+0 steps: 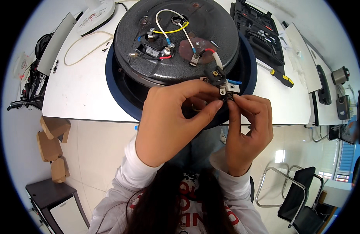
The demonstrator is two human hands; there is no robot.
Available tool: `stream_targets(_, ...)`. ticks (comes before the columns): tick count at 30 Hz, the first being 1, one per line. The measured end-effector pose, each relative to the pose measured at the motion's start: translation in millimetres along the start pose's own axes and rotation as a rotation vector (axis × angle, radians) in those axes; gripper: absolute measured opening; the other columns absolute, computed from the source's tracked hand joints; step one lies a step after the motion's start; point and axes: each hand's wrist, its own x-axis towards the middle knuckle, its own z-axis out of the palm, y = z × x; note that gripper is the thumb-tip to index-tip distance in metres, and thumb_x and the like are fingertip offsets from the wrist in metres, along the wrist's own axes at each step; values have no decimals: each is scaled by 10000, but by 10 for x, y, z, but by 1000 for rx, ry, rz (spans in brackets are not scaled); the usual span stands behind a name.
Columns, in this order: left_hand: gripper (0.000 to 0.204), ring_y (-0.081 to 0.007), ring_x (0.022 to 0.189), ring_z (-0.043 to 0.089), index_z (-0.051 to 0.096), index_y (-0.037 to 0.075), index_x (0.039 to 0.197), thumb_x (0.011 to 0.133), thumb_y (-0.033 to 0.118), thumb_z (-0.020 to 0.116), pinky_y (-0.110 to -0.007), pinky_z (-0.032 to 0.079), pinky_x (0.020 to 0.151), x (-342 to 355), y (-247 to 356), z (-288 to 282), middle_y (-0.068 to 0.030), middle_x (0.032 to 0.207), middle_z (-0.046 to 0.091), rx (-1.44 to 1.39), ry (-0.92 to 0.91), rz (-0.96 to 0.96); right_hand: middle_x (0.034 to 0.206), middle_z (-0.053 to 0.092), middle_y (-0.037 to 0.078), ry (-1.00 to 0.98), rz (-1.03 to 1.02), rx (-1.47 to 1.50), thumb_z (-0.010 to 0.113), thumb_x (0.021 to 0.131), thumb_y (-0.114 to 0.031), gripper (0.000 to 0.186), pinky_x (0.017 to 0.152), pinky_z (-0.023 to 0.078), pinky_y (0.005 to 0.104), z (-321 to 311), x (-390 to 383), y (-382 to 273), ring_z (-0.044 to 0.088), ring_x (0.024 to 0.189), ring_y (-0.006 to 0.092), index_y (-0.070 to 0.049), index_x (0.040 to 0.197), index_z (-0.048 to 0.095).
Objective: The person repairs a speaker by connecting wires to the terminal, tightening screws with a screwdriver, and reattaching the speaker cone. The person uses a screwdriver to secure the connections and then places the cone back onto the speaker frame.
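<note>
In front of me lies an upturned round appliance body with a speckled black metal underside [145,74], resting in a dark blue ring-shaped base [111,84]. White, yellow, red and blue-sleeved wires [161,20] join terminals on it. My left hand [160,121] is closed, its fingertips gripping a small black and metal electrical fitting [216,76] near the ring's front right. With thumb and forefinger pinched together, my right hand [250,130] meets the fitting's lower end. What sits between those fingertips is dark, tiny and mostly hidden.
An open black tool case [262,37] with sockets and bits lies at the back right. A yellow and black screwdriver [281,76] rests near it. Small screws [106,48] and a pale cord [67,58] are on the white table [82,97] at left. A chair [297,195] stands at lower right.
</note>
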Motion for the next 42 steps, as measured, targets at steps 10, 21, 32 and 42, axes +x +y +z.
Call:
stream_targets(10, 184, -110, 698, 623, 638, -42, 894, 713, -51, 674, -216, 472, 646, -90, -60, 132, -87, 765, 664, 65, 94, 109, 928, 598, 146, -26, 69, 59, 597, 762, 108, 161, 706, 510, 246, -78, -95, -48, 619, 823, 174, 32, 897, 555)
stream_targets(21, 138, -193, 645, 647, 639, 16, 842, 710, 0, 676, -233, 481, 547, -71, -77, 145, -81, 741, 637, 141, 144, 230, 891, 636, 140, 8, 254, 342, 668, 714, 96, 184, 702, 495, 247, -94, -122, -32, 634, 799, 184, 22, 864, 591)
stream_targets(32, 178, -234, 666, 609, 658, 53, 821, 656, 5, 705, -280, 467, 556, -68, -142, 145, -81, 739, 626, 237, 173, 326, 900, 632, 146, -6, 316, 428, 669, 707, 102, 184, 727, 486, 262, -114, -103, -42, 625, 820, 189, 19, 849, 587)
stream_targets(42, 228, -247, 882, 637, 678, 31, 818, 606, -35, 730, -306, 489, 759, -74, -100, 138, -89, 824, 664, 274, 146, 331, 910, 612, 119, -31, 493, 511, 666, 706, 105, 191, 742, 485, 253, -171, -54, -87, 613, 827, 172, 28, 860, 584)
